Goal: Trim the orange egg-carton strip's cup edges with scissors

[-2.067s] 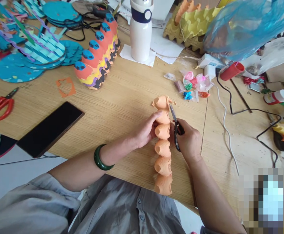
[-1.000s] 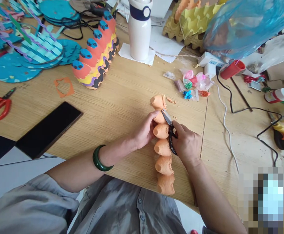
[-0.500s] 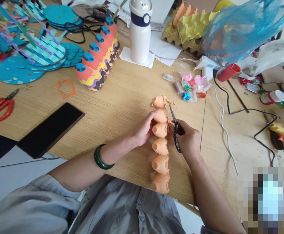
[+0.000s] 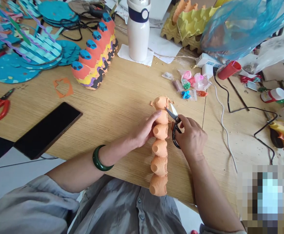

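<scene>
The left hand (image 4: 148,130) is gripping the orange bumpy strip (image 4: 160,148), which is pointing away from the tabletop's near edge (image 4: 122,179), while the right hand (image 4: 191,135) is holding open scissors (image 4: 177,120) by the strip's right side.

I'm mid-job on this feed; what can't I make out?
In the head view:
Left hand: most fingers hidden behind the knobbly orange egg-carton strip.
The strip's underside: faces away from camera.
Red-handled metal scissors: handle ends cut off by the left edge.
White navy-banded bottle: lid clipped by the upper edge.
Translucent blue plastic bag: contents obscured by film.
</scene>
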### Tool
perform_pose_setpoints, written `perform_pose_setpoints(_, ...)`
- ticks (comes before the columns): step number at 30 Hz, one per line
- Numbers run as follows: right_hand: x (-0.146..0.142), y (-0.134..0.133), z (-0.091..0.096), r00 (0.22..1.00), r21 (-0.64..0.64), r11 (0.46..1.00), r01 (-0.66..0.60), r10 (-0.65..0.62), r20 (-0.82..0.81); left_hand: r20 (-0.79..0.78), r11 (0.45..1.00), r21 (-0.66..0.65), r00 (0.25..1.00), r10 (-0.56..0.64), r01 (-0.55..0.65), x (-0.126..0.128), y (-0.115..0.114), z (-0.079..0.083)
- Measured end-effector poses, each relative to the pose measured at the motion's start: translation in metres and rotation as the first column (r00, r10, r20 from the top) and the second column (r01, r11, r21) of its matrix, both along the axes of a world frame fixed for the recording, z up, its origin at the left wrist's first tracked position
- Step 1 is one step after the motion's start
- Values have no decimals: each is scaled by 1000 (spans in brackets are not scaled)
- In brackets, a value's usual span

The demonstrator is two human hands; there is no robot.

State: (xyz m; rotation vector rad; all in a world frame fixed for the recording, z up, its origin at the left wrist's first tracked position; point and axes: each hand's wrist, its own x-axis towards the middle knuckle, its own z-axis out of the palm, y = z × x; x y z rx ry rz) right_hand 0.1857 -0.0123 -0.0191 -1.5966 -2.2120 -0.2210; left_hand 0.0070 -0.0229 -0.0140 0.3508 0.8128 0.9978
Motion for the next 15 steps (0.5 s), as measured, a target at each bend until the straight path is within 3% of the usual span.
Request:
perform_pose_setpoints(5,0,0,1,989,-93,987,133,-138,-45,3,993,-45,994,105,-105,-3,3,1)
perform_pose_setpoints(8,0,0,0,979,-185,974,134,-159,-124,8,992,-62,994,110,-110,-3,4,2)
perform_pose_setpoints(11,0,-1,1,936,-272,961,38,-130,-327,3,995,-51,996,89,-89,-3,3,6)
perform_pose_setpoints(15,0,-3,3,801,-369,914,-166,-94,-591,28,997,-21,997,78,-78,-4,2,10)
